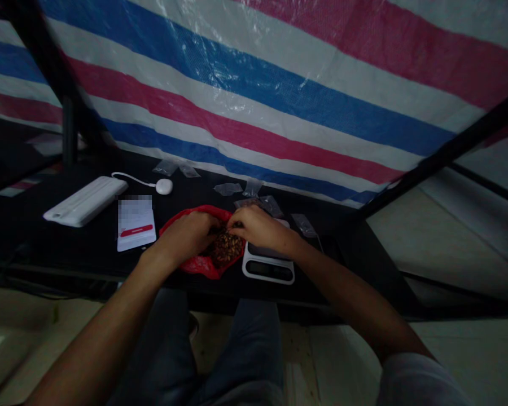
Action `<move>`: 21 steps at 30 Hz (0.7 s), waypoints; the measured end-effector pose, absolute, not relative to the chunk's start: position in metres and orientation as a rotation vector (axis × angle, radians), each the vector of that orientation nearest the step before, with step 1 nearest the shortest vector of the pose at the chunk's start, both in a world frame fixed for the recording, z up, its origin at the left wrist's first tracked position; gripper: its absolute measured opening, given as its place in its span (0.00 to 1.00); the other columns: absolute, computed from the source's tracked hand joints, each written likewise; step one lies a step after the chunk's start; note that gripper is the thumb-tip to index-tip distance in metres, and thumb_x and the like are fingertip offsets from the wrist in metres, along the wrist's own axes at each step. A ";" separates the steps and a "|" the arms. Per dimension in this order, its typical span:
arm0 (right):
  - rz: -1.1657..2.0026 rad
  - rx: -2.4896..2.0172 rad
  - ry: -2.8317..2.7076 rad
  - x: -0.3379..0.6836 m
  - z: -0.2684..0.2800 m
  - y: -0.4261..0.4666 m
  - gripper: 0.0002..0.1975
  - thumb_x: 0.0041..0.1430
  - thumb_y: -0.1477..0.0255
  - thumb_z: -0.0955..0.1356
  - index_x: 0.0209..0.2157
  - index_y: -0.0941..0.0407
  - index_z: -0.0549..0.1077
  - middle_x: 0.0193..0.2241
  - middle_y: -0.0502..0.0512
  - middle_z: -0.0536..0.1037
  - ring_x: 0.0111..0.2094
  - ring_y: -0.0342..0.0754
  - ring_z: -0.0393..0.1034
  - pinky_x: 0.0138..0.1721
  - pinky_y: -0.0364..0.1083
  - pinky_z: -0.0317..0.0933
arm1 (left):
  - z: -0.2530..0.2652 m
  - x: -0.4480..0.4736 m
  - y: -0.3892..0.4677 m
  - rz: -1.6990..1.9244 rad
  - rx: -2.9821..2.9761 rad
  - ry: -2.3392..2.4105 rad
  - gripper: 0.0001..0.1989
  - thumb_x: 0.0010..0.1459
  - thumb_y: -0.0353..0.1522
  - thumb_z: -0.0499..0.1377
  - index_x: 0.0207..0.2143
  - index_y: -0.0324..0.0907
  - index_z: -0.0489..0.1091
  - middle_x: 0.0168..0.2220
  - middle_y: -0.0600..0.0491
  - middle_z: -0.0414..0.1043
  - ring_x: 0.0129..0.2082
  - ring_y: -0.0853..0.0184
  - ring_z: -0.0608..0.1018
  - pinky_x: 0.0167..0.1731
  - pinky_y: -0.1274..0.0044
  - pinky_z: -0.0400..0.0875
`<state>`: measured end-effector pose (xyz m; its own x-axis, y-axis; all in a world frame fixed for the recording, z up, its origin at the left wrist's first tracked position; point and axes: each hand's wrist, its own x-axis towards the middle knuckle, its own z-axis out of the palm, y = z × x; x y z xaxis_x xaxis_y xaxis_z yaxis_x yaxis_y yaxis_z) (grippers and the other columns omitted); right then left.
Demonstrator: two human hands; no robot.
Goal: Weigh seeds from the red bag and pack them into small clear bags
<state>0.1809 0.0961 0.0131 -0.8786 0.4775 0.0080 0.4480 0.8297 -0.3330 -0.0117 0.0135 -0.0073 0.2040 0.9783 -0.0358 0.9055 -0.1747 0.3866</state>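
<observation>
A red plastic bag (209, 269) lies spread open on the black table, filled with small brown and tan pieces (226, 248) that look like seeds or grains. My left hand (192, 232) rests over the bag's left side, its fingers curled down at the contents. From the right, my right hand (258, 226) reaches over the bag's edge with thumb and fingers pinched close to the left fingertips. Whatever either hand holds is too small and dark to make out. Under my right wrist stands a white digital scale (248, 273), partly covered by that arm.
Several small clear bags (227, 189) lie along the back of the table. To the left are a phone (136, 239), a white box-shaped device (87, 202) and a round white charger (164, 186) with a cable. Striped plastic sheeting (237, 127) hangs behind the table.
</observation>
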 end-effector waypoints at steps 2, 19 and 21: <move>0.534 -0.770 -2.854 0.190 0.026 0.095 0.07 0.64 0.79 0.72 0.39 0.58 0.84 0.39 0.57 0.85 0.40 0.48 0.77 0.44 0.45 0.63 | -0.004 -0.011 0.010 0.314 2.186 1.809 0.17 0.63 0.30 0.58 0.51 0.50 0.80 0.51 0.52 0.83 0.51 0.59 0.82 0.51 0.73 0.73; 0.595 -1.114 -2.742 0.264 0.056 0.090 0.05 0.61 0.77 0.73 0.36 0.57 0.84 0.35 0.56 0.85 0.37 0.48 0.79 0.39 0.43 0.65 | 0.009 0.009 -0.009 -0.028 2.101 1.715 0.14 0.56 0.27 0.62 0.44 0.42 0.80 0.46 0.44 0.83 0.46 0.52 0.83 0.39 0.69 0.74; 0.581 -1.101 -2.755 0.263 0.055 0.091 0.05 0.60 0.78 0.73 0.36 0.58 0.84 0.35 0.57 0.85 0.37 0.48 0.79 0.39 0.43 0.65 | 0.012 0.011 -0.010 -0.115 2.088 1.765 0.13 0.57 0.26 0.60 0.44 0.41 0.80 0.45 0.43 0.83 0.46 0.51 0.83 0.40 0.68 0.74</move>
